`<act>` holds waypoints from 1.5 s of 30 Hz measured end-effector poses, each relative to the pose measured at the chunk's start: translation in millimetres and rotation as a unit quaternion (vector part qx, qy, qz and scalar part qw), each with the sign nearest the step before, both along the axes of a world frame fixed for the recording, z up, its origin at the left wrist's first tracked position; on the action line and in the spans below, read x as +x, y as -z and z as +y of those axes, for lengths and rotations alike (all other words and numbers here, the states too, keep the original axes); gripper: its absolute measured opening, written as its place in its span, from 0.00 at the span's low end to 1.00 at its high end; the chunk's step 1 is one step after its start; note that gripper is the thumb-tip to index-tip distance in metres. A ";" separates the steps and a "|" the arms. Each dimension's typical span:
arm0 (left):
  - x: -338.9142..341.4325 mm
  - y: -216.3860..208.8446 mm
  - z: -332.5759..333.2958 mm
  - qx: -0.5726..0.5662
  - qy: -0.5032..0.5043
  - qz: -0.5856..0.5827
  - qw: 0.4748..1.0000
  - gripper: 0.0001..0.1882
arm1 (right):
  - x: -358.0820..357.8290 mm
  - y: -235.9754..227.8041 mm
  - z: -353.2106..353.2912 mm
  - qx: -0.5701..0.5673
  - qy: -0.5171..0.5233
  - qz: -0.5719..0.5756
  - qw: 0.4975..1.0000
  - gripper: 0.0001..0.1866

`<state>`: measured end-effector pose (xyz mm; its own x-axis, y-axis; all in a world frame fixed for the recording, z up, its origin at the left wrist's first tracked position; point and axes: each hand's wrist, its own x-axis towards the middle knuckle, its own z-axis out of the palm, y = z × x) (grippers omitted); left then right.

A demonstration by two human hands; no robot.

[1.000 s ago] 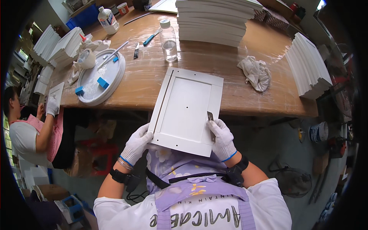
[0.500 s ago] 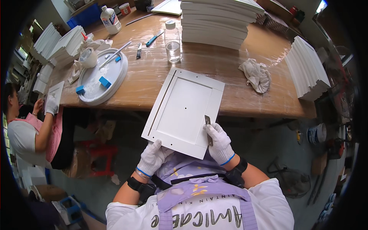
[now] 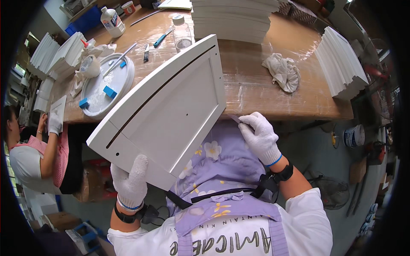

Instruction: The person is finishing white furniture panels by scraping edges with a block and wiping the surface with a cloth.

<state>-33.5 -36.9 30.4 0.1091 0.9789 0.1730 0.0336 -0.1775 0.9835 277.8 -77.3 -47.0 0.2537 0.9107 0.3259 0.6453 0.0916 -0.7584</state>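
My left hand (image 3: 130,181), in a white knit glove, grips the near left corner of a white framed panel (image 3: 183,94). The panel is raised and tilted, with a dark groove along its long left side and small holes. Its lower right edge faces my lap. My right hand (image 3: 261,135), also gloved, pinches a thin flat blade (image 3: 233,118) beside the panel's right corner. Most of the blade is hidden by the fingers or seen nearly edge-on. I cannot tell whether it touches the panel.
On the film-covered table (image 3: 243,68) are a crumpled cloth (image 3: 282,73), a clear bottle (image 3: 182,34) and a blue-handled knife (image 3: 161,39). A round white lid (image 3: 96,97) bears blue blocks. White panel stacks (image 3: 232,21) stand behind. A co-worker (image 3: 38,153) sits at left.
My left hand has lifted and tilted the panel up and to the left. My right hand has moved off the panel's face to the right, still holding the blade.
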 end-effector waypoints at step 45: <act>3.7 -18.0 -28.4 0.100 0.062 0.176 0.977 0.16 | 5.0 -19.5 35.6 -0.013 -0.066 -0.176 0.982 0.10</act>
